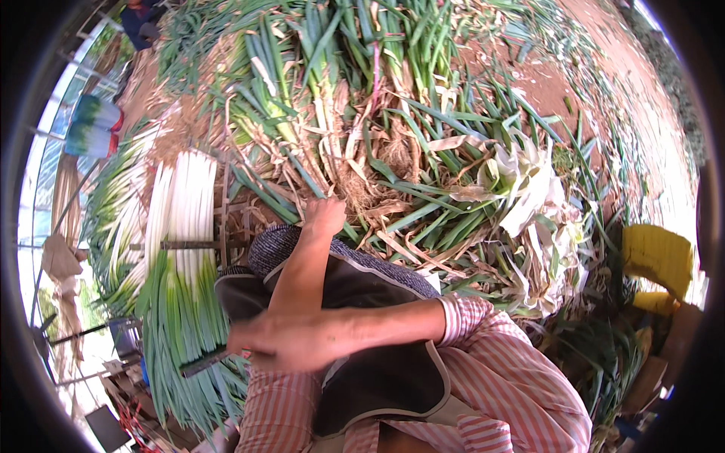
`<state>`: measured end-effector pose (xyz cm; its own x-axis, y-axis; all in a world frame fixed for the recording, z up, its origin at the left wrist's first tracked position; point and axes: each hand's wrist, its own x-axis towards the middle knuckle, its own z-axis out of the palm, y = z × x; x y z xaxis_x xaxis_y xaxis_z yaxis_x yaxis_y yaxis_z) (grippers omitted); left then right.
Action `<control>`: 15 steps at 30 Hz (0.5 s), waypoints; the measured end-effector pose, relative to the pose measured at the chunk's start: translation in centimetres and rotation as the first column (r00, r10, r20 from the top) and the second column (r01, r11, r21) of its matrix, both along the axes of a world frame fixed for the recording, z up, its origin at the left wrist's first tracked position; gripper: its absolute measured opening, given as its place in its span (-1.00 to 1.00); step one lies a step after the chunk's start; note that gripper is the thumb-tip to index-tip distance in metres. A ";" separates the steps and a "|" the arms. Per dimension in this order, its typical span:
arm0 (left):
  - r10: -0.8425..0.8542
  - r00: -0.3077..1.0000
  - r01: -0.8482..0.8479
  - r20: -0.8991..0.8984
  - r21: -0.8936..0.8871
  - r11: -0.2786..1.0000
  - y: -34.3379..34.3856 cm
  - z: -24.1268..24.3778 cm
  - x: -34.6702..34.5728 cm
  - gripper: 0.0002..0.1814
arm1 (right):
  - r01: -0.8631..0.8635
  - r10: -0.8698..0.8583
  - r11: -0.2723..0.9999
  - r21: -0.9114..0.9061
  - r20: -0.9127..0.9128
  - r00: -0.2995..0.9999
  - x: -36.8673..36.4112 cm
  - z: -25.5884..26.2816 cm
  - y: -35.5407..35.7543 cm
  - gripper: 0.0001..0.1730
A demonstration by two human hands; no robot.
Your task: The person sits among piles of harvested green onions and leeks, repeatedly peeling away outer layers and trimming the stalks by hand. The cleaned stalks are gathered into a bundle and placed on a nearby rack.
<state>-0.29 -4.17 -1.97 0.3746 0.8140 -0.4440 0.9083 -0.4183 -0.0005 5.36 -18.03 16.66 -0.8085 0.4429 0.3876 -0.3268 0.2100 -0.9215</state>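
My left hand (325, 215) reaches forward over my knees to the roots and dry leaves of a heap of untrimmed long green onions (328, 107). Its fingers point away from me and are hidden, so any hold on the green leaf beneath it is unclear. My right hand (286, 342) crosses above my left forearm, blurred, with its fingers curled. A dark flat bar (204, 362) meets its fingertips; whether it is held cannot be told. Beside my left arm, peeled green onions (190, 204) lie side by side, white shafts away from me, green leaves towards me.
A metal rack bar (190, 245) crosses the peeled onions. More onions (122, 215) are stacked left of them. Stripped white and dry skins (532, 187) pile up at the right, near a yellow object (657, 257). Far left, another person (139, 22) is partly visible.
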 end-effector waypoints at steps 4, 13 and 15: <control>0.150 0.984 -0.140 0.093 -0.099 0.985 0.7 0.5 0.6 -0.73 | 0.037 -0.037 0.991 0.129 -0.004 0.999 -0.8 2.8 0.3 -0.79; 0.124 0.989 -0.101 0.082 -0.238 0.966 1.4 -0.3 1.0 -0.73 | -0.342 0.449 0.881 0.326 -0.350 0.822 -11.1 7.6 -4.1 -0.48; 0.124 0.979 -0.086 0.162 -0.225 0.971 1.1 -1.4 1.2 -0.74 | -0.452 0.539 0.836 0.310 -0.314 0.781 -12.1 6.8 -3.9 -0.46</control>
